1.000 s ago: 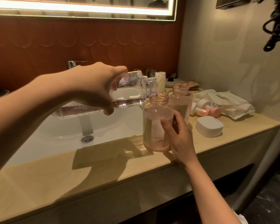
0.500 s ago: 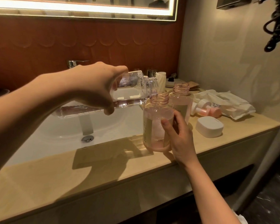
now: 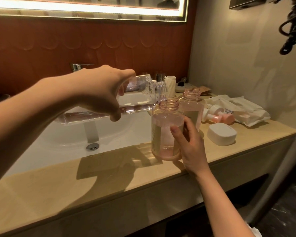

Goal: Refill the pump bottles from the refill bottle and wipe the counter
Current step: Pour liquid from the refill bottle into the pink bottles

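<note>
I find my left hand point(image 3: 99, 93) gripping the tilted refill bottle point(image 3: 138, 100), mouth just above the pump bottle point(image 3: 166, 124) clasped by my right hand point(image 3: 190, 144); overtilting risks spillage on the counter point(image 3: 109, 177) beneath.

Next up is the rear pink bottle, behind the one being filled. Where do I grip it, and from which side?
Probably best to take the rear pink bottle round its straight body, below the shoulder, coming from the right front. It stands upright with a narrow open neck, and the near bottle and tilted refill bottle crowd its left and front.
</note>
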Demonstrator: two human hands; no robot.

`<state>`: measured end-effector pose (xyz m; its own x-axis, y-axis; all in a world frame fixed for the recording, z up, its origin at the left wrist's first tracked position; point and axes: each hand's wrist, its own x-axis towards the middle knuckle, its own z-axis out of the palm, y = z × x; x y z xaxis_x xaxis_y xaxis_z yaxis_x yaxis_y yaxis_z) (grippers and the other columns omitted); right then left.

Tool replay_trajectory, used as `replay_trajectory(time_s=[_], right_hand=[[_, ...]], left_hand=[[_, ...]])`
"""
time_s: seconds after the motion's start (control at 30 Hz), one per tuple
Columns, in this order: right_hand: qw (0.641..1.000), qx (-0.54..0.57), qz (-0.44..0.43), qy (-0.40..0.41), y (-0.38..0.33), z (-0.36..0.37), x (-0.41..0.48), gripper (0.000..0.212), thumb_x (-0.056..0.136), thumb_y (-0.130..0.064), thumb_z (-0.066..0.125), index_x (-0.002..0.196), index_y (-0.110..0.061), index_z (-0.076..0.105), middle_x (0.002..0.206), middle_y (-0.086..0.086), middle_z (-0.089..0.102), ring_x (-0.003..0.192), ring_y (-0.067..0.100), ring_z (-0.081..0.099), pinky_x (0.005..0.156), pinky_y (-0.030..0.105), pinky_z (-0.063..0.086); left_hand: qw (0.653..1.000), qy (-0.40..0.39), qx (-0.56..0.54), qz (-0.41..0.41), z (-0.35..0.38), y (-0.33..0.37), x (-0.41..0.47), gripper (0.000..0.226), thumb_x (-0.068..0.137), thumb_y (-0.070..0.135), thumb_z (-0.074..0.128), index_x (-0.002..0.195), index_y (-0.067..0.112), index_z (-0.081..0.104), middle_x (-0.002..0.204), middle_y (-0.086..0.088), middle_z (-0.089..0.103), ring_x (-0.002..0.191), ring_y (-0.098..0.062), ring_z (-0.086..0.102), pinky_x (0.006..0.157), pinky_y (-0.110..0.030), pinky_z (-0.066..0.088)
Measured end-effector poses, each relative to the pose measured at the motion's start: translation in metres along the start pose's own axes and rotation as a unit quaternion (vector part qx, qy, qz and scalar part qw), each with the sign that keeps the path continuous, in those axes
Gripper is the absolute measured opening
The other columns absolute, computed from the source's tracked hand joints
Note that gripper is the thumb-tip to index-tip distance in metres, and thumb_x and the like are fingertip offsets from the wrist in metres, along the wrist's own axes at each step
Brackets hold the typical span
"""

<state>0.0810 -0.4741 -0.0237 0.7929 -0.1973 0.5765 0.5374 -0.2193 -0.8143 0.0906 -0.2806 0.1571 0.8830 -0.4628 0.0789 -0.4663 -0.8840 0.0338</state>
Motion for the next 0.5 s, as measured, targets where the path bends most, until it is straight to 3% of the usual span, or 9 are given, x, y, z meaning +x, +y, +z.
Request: replay_trajectory(time_s=[0.2,0.5], right_hand=[[1.0,0.007,0.002,-0.001,0.0,0.0002,-0.0003,0.077,0.073,-0.072,0.051,0.126,-0.015,0.05,0.114,-0.006,0.063,0.104,0.003,0.059,0.082,0.013,0.046],[1.0,0.003,0.004,0.002,-0.0003,0.0006,0.0003,0.082,0.072,-0.074,0.051,0.127,-0.014,0.05,0.115,-0.003,0.063,0.105,0.005,0.059,0.081,0.013,0.046]], left_hand=[[1.0,-0.003,0.002,0.002,0.0,-0.0002,0.0005,0.106,0.069,0.017,0.08,0.149,0.024,0.011,0.138,-0.006,0.047,0.094,-0.012,0.042,0.07,-0.021,0.04],[1.0,-0.006,0.0,-0.002,-0.0005,-0.0001,0.0003,0.108,0.069,0.017,0.08,0.15,0.024,0.009,0.137,-0.006,0.048,0.094,-0.012,0.041,0.072,-0.022,0.038]])
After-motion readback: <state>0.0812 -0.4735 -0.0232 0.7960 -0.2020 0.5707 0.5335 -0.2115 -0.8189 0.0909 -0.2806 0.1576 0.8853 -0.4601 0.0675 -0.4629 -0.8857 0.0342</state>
